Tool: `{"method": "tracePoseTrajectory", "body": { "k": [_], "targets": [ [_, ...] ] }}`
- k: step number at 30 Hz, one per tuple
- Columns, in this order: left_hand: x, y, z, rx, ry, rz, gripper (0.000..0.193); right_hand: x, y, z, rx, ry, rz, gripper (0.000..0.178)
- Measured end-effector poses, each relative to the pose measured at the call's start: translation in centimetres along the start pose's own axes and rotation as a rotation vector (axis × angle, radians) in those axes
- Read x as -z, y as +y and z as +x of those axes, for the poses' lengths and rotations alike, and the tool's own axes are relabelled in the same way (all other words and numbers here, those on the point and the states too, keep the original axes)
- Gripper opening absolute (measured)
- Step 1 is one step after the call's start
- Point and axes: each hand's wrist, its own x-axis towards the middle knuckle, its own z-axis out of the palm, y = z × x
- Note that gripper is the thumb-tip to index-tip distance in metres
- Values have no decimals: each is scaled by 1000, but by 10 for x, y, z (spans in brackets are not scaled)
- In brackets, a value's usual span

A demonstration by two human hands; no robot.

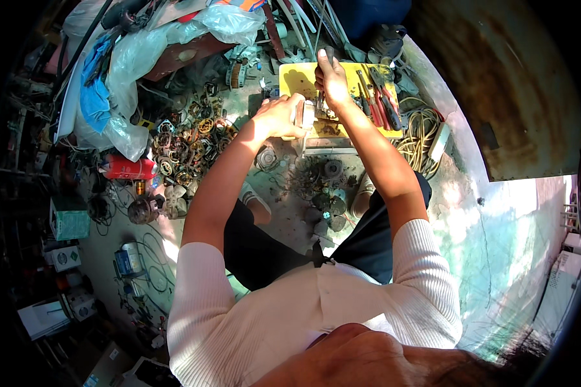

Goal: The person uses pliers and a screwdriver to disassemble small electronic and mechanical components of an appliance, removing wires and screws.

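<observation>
Asker: From where I sit I can't see the feed. What is in the hands?

Operator: On my view, looking down, the left hand (pixel 279 116) curls its fingers around a pale and brown block (pixel 308 116). The block is over the yellow tabletop (pixel 290 72), toward its near left corner; I can't tell whether it touches the surface. The right hand (pixel 332 84) is closed around a dark tool (pixel 330 54), thumb uppermost, above the middle of the far half. The tool's working end is hidden from me.

Asker: How would I handle this well?

Operator: I'd seat the block flat on the tabletop, a little in from the left edge, so that it cannot rock or tip off. I'd hold it by its outer side, fingertips well away from the tool's path. With the right hand, I judge that short, controlled movements serve better than force.

Asker: Anything in the way?

Operator: Loose hand tools (pixel 376 111), some red-handled, lie along the right edge. I'd watch the right forearm, which crosses the near edge just beside them; a wide swing could knock them off near that corner.
</observation>
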Motion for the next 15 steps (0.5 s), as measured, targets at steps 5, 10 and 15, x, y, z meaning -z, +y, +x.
{"method": "tracePoseTrajectory", "body": {
  "k": [5, 10, 15],
  "targets": [
    [-2, 5, 3, -18, 47, 6, 87, 18, 8, 30, -219, 63, 143, 35],
    [-2, 6, 4, -11, 51, 9, 86, 27, 25, 48, -471, 232, 245, 39],
    [-4, 16, 7, -55, 133, -16, 77, 30, 28, 59, -467, 246, 176, 37]
  ]
}}
